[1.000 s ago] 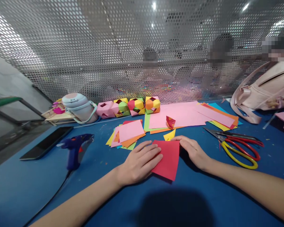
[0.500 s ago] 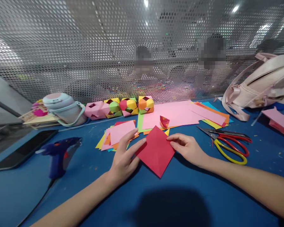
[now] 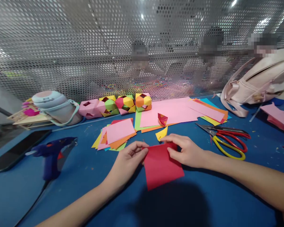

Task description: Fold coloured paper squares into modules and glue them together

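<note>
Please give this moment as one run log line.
left hand: holds red paper far edge | right hand: holds same edge | scissors: right side, untouched

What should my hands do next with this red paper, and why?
Probably fold the far edge toward you: the left hand and right hand each pinch a far corner of the red paper, which looks uncreased.

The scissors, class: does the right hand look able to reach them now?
Probably yes: the scissors lie just beside the right hand, nothing between, though its fingers pinch the red paper.
</note>
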A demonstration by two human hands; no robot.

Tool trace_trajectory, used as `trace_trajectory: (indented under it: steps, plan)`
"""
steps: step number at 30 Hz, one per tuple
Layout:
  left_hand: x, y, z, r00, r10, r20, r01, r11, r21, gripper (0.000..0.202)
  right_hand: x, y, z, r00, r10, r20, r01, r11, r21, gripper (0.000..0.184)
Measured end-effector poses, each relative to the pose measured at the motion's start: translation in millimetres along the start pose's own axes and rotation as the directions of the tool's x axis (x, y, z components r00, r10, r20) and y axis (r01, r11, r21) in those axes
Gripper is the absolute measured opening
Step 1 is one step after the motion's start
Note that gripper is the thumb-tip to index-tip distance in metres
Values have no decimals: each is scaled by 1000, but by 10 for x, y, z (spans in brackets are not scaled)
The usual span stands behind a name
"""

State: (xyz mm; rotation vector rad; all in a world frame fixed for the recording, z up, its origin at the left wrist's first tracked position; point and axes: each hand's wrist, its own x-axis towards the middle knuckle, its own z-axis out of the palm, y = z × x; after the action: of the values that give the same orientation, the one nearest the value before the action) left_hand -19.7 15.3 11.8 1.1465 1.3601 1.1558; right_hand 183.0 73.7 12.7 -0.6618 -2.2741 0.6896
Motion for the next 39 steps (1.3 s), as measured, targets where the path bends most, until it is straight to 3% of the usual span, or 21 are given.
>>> trace_trajectory:
  steps: [4,6,8,12,16,19,22,24,30,34,39]
  plan:
    - [4,-26,-2,995,-15,-102,9,998,-59,21,-3,31,42,955,292,-48,-281,946,164,48]
    - [8,-57,-27,996,19,-85,-17,999,27,19,-11,59,51,936,352,-18,-338,910,241,52]
    - [18,-102,-68,993,117,-21,-109,967,232,15,-32,78,50,949,316,7,-311,928,205,51]
    - [64,-207,-165,937,329,118,-335,748,574,17,-92,78,48,995,81,60,-81,997,-2,46]
    - [106,-249,-229,894,367,256,-443,640,629,23,-143,57,85,981,-89,171,103,992,-70,41]
    - [122,-207,-254,871,355,338,-490,596,636,23,-178,25,137,979,-26,201,46,994,-95,51]
    - [135,-152,-267,847,345,403,-531,566,631,21,-209,-16,185,976,104,194,-81,989,-124,63]
    - [144,-135,-268,831,356,429,-557,555,618,20,-220,-28,201,974,104,200,-84,991,-106,59]
    - [156,-130,-266,812,373,448,-583,550,598,20,-182,40,172,986,-13,167,48,976,-212,43]
    - [171,-98,-305,825,326,462,-560,582,590,21,-150,76,133,976,-23,217,87,953,-291,35]
    - [226,-62,-367,832,250,496,-535,602,593,17,-149,83,124,951,-174,256,255,908,-333,20]
